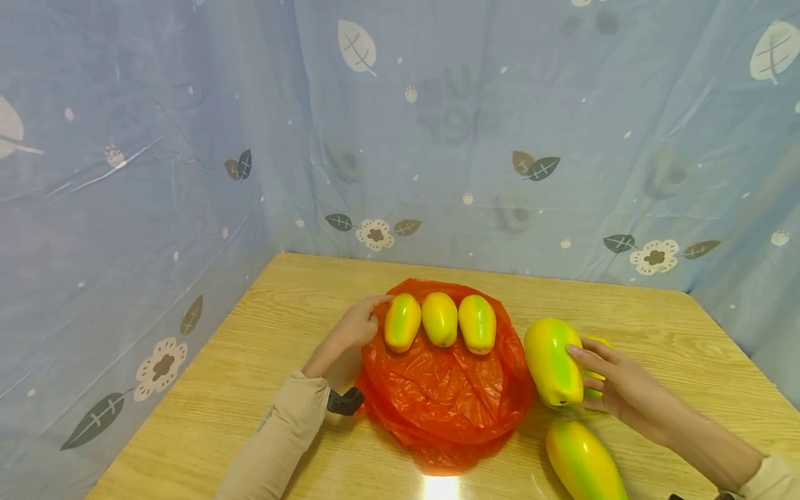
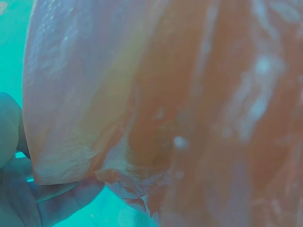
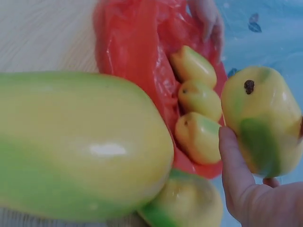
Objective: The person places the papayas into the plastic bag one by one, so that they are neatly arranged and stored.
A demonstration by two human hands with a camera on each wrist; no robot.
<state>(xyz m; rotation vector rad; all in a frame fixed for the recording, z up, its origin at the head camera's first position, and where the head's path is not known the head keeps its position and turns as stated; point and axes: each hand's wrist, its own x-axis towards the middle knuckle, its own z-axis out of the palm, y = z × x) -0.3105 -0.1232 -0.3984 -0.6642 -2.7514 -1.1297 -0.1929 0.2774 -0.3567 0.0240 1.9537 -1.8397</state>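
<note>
Backdrop (image 1: 437, 173): blue cloth printed with leaves and flowers, hanging behind the table and along both sides.
Table (image 1: 250, 361): pale wood grain, with a bright patch of light at its near edge.
Bag (image 1: 431, 396): red, thin and creased, spread flat in front of me on the table.
Three fruits (image 1: 440, 321): yellow with green streaks, side by side in a row on the far half of the bag.
Left hand (image 1: 357, 325): at the bag's left edge, thumb and fingers nearly closed, pinching the film between them; close to the leftmost of the row.
Right hand (image 1: 609, 378): part open, curved round the held fruit (image 1: 551, 357), thumb on the near side, some of my fingers hidden behind it.
Held fruit: yellow and green, tilted, at the bag's right edge; I cannot tell whether it touches the film.
Far fruit (image 3: 194, 203): right of the bag, mostly hidden by my right hand from above.
Near fruit (image 1: 584, 462): long, lying slanted on the table, closer to me than the held one.
Sleeve (image 1: 281, 410): beige, on my left arm, with a black device (image 1: 346, 401) at the wrist.
</note>
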